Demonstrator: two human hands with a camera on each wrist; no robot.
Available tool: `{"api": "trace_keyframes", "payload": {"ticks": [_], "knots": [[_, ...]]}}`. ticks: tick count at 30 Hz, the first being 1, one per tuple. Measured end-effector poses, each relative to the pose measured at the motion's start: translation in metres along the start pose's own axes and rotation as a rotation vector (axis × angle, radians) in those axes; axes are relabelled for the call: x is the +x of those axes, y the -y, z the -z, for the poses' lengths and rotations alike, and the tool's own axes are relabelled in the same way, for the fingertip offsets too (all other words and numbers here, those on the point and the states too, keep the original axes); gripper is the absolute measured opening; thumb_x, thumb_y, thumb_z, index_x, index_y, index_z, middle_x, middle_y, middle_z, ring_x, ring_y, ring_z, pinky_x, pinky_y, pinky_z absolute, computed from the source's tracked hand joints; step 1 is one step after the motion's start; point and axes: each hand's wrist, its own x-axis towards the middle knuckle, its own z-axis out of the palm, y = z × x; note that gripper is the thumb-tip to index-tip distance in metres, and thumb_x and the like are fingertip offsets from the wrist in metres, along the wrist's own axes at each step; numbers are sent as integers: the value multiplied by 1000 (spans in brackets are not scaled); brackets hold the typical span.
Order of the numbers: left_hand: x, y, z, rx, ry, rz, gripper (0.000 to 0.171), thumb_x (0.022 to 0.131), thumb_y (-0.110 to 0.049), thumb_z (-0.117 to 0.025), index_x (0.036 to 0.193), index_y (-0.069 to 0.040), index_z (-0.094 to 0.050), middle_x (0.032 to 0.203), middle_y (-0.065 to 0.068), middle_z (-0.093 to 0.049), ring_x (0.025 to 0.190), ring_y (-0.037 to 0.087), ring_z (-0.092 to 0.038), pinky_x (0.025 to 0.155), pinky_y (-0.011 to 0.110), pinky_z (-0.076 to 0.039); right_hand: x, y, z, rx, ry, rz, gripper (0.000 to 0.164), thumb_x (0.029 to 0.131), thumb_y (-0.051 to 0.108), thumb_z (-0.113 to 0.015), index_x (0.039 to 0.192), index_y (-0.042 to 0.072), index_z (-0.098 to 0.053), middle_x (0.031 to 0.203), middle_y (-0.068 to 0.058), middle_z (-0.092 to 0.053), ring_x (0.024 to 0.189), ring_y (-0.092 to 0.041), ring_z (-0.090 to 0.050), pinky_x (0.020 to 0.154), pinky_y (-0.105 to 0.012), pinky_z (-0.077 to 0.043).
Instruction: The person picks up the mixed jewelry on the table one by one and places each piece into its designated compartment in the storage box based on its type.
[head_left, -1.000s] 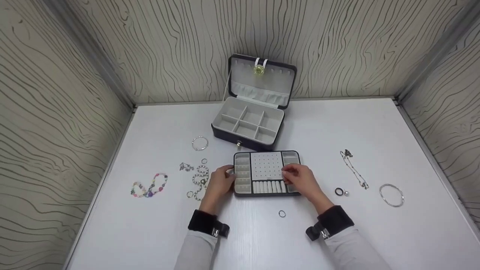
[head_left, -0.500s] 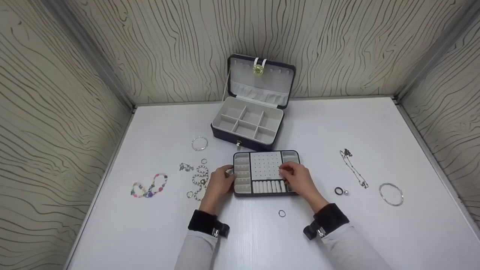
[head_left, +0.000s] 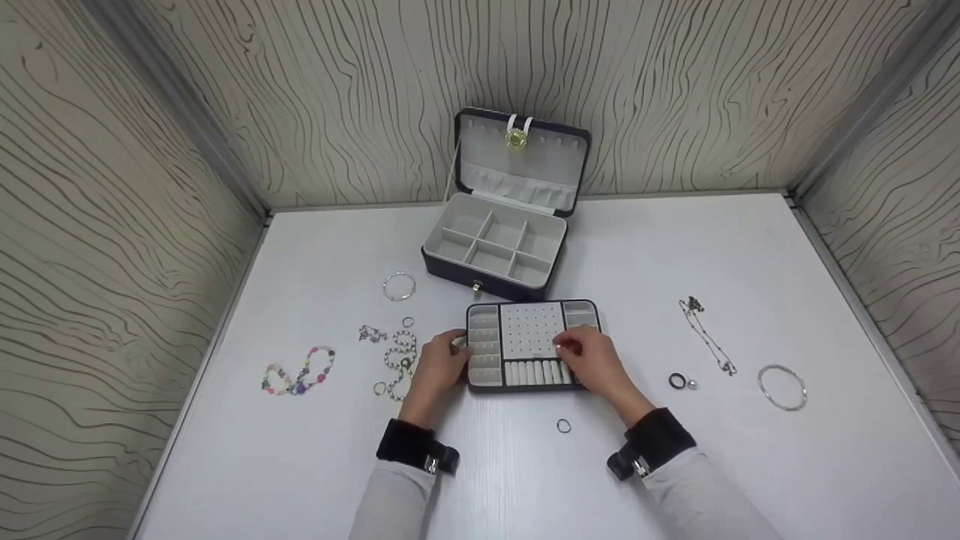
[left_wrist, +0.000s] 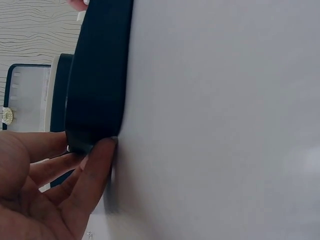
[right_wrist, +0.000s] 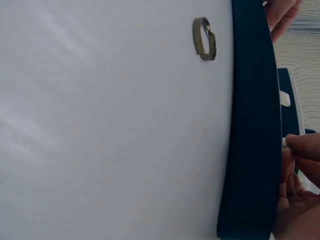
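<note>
A dark-rimmed jewelry tray (head_left: 525,389) with a pierced white panel, ring rolls and side compartments lies on the table. My left hand (head_left: 441,365) grips its left edge; in the left wrist view, the thumb and fingers (left_wrist: 97,170) hold the dark corner. Over the lower right of the pierced panel, my right hand (head_left: 594,361) pinches a tiny white pearl earring (right_wrist: 284,143) between thumb and fingertip. Its back is hidden by the fingers. A thin ring (right_wrist: 198,40) lies on the table in front of the tray.
Behind the tray stands an open jewelry box (head_left: 450,268) with divided compartments. To the left lie a colorful bead strand (head_left: 321,377), a pearl necklace (head_left: 406,339) and a bracelet (head_left: 385,291). A dark ring (head_left: 671,381), a chain necklace (head_left: 708,340) and a bangle (head_left: 805,392) lie right.
My right hand has moved slightly left over the pierced panel, its pinch kept. The left hand has stayed at the tray's left edge.
</note>
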Motion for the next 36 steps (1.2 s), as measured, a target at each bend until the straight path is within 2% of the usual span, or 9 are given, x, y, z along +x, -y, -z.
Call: {"api": "trace_keyframes", "payload": {"ticks": [5,12,18,22,24,27,30,33,36], "knots": [[0,1,1,3,-1,-12,37,92,-16,-66,127,-4,-64,90,7,-68,78,18,-60,72,38,-50,-1,-1,4,37,13,-3,24,89,0,-66,113,0,-68,93,-5,-63,84,-18,-59,74,-35,-50],[0,0,1,-47,26,35,39,93,-16,-64,130,-4,-62,83,4,-65,69,15,-59,62,32,-49,-8,-3,18,128,80,-47,27,92,-3,-60,118,0,-66,99,-6,-68,87,-19,-63,72,-32,-53],[-1,2,0,-41,29,36,40,94,-17,-63,131,-4,-61,83,4,-64,69,15,-58,61,31,-49,-26,-15,34,155,57,-70,28,92,-4,-59,119,0,-65,110,-12,-66,94,-24,-65,76,-30,-55],[-1,1,0,-35,24,28,39,93,-17,-64,130,-4,-62,84,4,-64,70,15,-58,63,33,-49,-39,-28,49,162,19,-76,30,92,-5,-61,121,-3,-63,114,-17,-64,94,-27,-66,72,-29,-56],[-1,1,0,-31,15,13,39,93,-17,-64,129,-4,-62,84,4,-64,71,15,-58,65,34,-49,-45,-36,59,144,-20,-79,30,91,-5,-61,121,-4,-62,110,-18,-63,92,-28,-65,69,-28,-56],[-1,1,1,-32,3,-5,38,92,-16,-65,128,-4,-63,82,3,-64,71,15,-58,67,35,-50,-51,-51,75,39,-97,-86,29,89,-5,-64,118,-3,-63,104,-17,-61,91,-27,-61,70,-25,-52],[-1,1,1,-36,-3,-6,39,92,-16,-65,128,-4,-63,82,3,-64,72,15,-58,69,36,-50,-56,-68,91,-73,-160,-109,30,86,-5,-67,116,-4,-64,98,-18,-58,88,-27,-56,68,-27,-48],[-1,1,0,-34,-1,-8,39,91,-16,-65,128,-4,-63,83,4,-66,73,16,-59,71,37,-51,-63,-84,105,-138,-178,-142,33,83,-4,-70,115,-6,-63,96,-19,-55,85,-28,-54,66,-30,-44],[0,2,0,-29,-1,-21,38,91,-15,-65,127,-4,-64,84,5,-66,74,17,-59,72,38,-51,-70,-97,114,-156,-144,-179,35,83,0,-70,117,-8,-62,96,-20,-54,85,-29,-52,66,-33,-43]]}}
